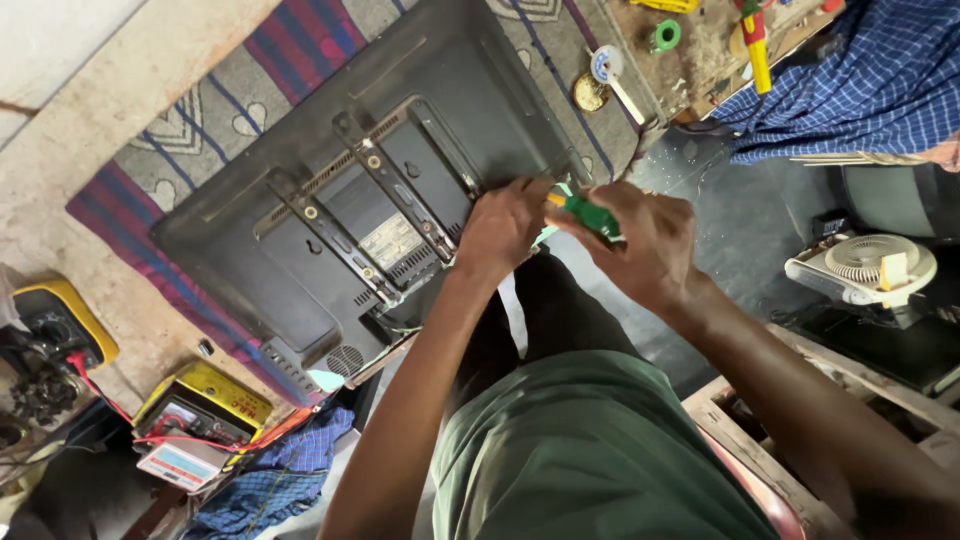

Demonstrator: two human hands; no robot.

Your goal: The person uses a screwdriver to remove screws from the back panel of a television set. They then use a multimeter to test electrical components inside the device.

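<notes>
A flat dark television (330,170) lies screen-down on a striped cloth (290,40), its back panel with two metal mounting brackets (385,185) facing up. My left hand (500,228) rests on the set's near edge, fingers curled against the casing. My right hand (645,245) grips a green-handled screwdriver (590,213), its tip pointing toward the same edge beside my left hand. The tip itself is hidden behind my left hand.
Yellow meters (205,400) with red leads sit at the lower left. A small white fan (865,265) stands on the right. Tape rolls (605,65) and tools lie on a wooden bench (700,50) at top, beside a person in a blue checked shirt (860,80).
</notes>
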